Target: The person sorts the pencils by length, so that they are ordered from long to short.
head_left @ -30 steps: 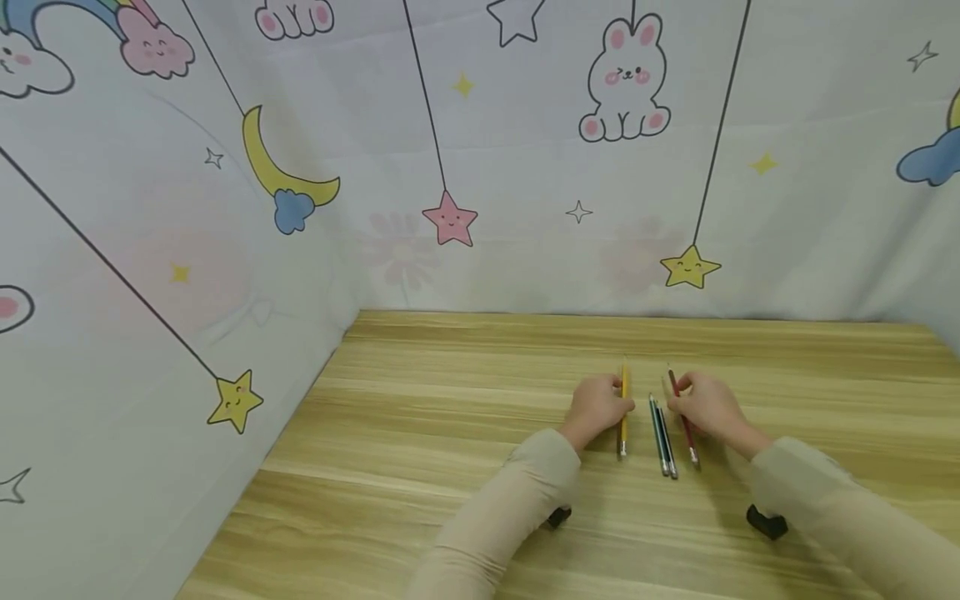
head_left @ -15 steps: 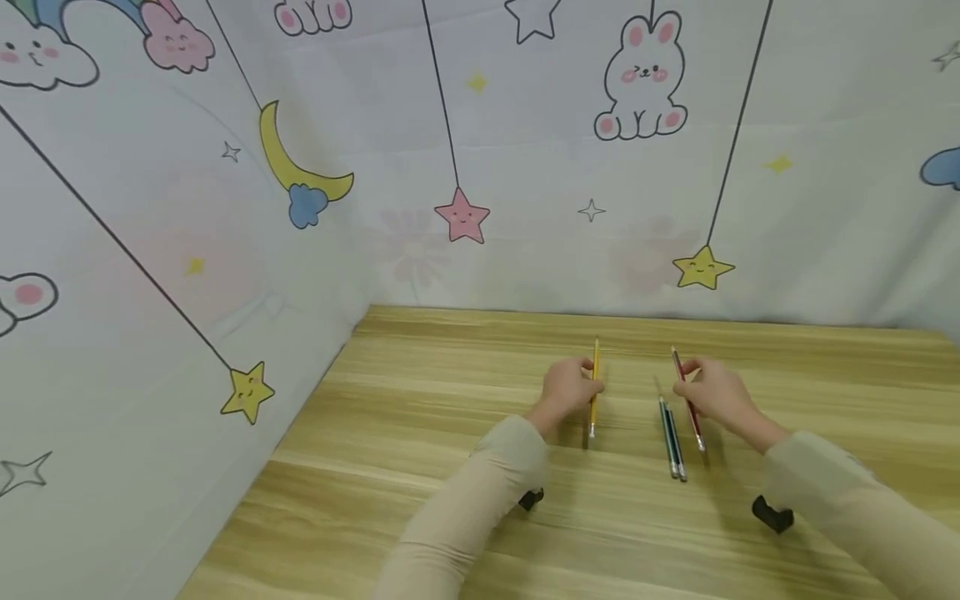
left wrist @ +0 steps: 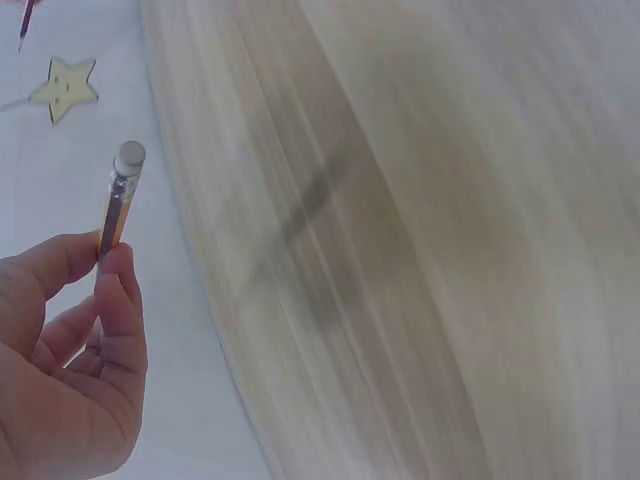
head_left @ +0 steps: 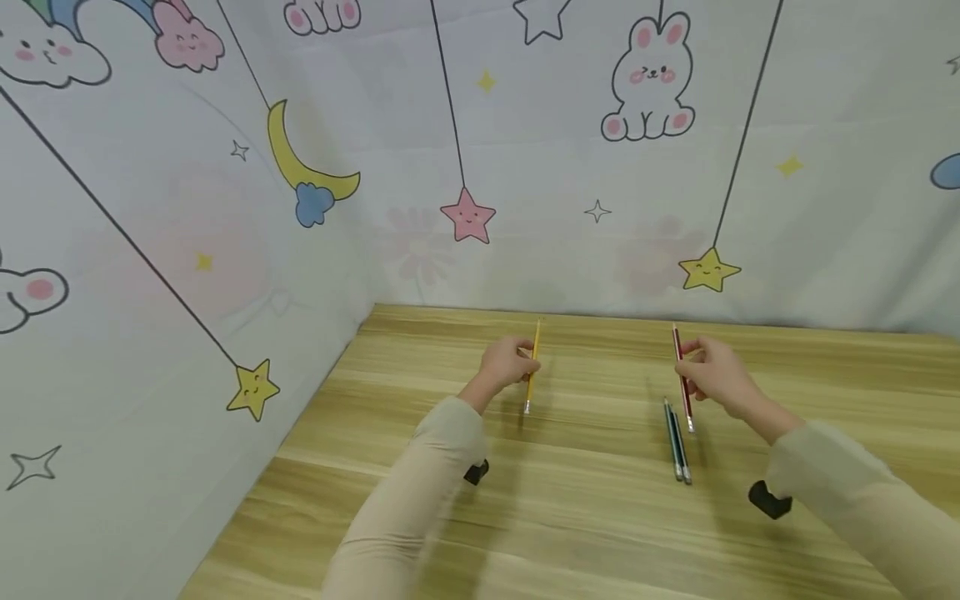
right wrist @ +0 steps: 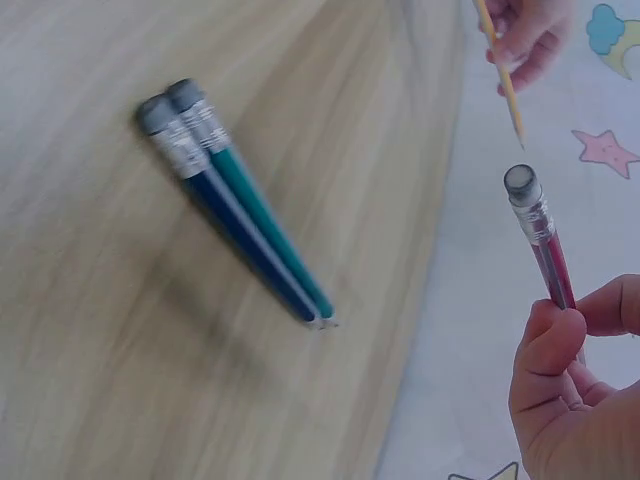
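Between thumb and fingers, my left hand (head_left: 506,363) pinches a yellow pencil (head_left: 532,379), held above the table with its white eraser end toward me. My right hand (head_left: 712,372) pinches a dark red pencil (head_left: 684,392), also raised off the table, its eraser end nearer me. In the right wrist view a green pencil (right wrist: 255,205) and a dark blue pencil (right wrist: 240,235) lie side by side on the wood, grey erasers together. That pair is just below my right hand in the head view. A shadow of the yellow pencil falls on the wood in the left wrist view.
The wood-grain table (head_left: 585,517) reaches back to a white printed cloth (head_left: 555,250). A second cloth wall (head_left: 150,350) runs along the table's left side. Black pieces (head_left: 770,500) show under both sleeves at the wrists.
My left hand has carried the yellow pencil left and farther back, away from the pair. My right hand has raised the red pencil off the table. The green and blue pencils stay lying.
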The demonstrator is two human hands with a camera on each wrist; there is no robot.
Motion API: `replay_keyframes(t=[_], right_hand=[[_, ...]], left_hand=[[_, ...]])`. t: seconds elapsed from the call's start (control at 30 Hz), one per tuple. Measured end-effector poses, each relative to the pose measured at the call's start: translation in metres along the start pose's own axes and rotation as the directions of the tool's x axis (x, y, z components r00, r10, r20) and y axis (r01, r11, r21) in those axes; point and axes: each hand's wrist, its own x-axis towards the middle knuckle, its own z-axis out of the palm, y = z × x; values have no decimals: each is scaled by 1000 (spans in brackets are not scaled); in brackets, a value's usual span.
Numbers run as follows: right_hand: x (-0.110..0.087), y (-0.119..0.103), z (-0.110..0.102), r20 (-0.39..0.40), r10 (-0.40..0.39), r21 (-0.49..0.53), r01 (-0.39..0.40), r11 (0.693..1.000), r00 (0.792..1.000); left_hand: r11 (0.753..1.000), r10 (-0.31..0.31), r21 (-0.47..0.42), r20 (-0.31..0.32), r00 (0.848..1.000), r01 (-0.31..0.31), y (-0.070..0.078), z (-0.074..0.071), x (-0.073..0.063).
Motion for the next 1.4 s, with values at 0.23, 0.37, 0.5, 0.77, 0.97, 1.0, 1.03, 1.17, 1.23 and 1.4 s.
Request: replay_keyframes(t=[0.23,0.37,0.5,0.77,0.97,1.0,1.03,1.17,1.23,1.4], right_hand=[[2,-11,2,24,20,98,-22,995,1000],[3,-16,7,33,26,127,-30,991,999],[4,-20,12,32,20,141,-25,990,999],[7,-25,22,39,17,186,-24,982,999],[11,-27,31,56,35,214,-46,976,998],[12,-28,32,60,40,217,-52,975,997],[12,-28,34,61,44,218,-56,974,997],[14,-30,42,60,38,223,-51,974,997],[15,-31,47,60,33,221,-45,974,998],[18,-32,60,66,37,226,-51,973,997]], left_hand=[[999,-36,-37,-9,999,36,-29,-27,1],[998,-48,-30,-15,999,48,-45,-35,-2],[998,-59,-11,-14,998,58,-56,-40,-6],[997,-68,42,9,998,67,-70,-40,-9],[995,-43,91,1,999,43,-75,-39,-7],[994,-45,95,1,999,44,-75,-39,-7],[994,-47,98,1,999,47,-76,-39,-7],[994,-61,94,-6,998,62,-80,-38,-8],[993,-69,91,-8,998,69,-81,-37,-8],[992,-94,82,-7,996,94,-83,-36,-9]])
